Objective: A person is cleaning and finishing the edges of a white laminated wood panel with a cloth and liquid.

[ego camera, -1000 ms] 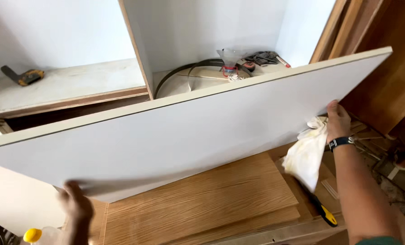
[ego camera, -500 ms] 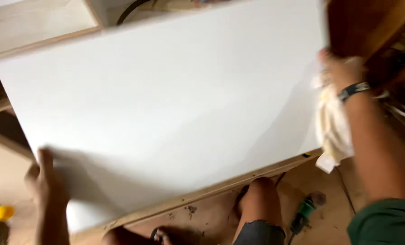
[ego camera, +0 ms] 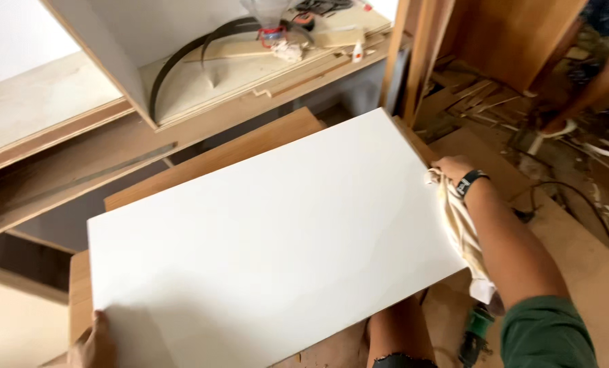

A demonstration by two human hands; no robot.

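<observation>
A large white board (ego camera: 263, 238) lies flat on a stack of wood-grain panels (ego camera: 250, 146). My right hand (ego camera: 451, 170) grips its right edge together with a crumpled pale cloth (ego camera: 463, 232) that hangs down along my forearm; a dark band is on that wrist. My left hand (ego camera: 94, 344) holds the board's near left corner at the bottom of the view. My knee (ego camera: 396, 337) shows under the board's front edge.
An open cabinet shelf (ego camera: 250, 68) behind holds a dark curved strip, a clear plastic bottle and small clutter. Wooden boards lean at the right. Another person's arm (ego camera: 594, 85) is at the far right over scraps and cables. A green power tool (ego camera: 475, 334) lies on the floor.
The board was standing tilted on edge; it has come down to lie flat on the wood panels. Both my hands stayed on its edges.
</observation>
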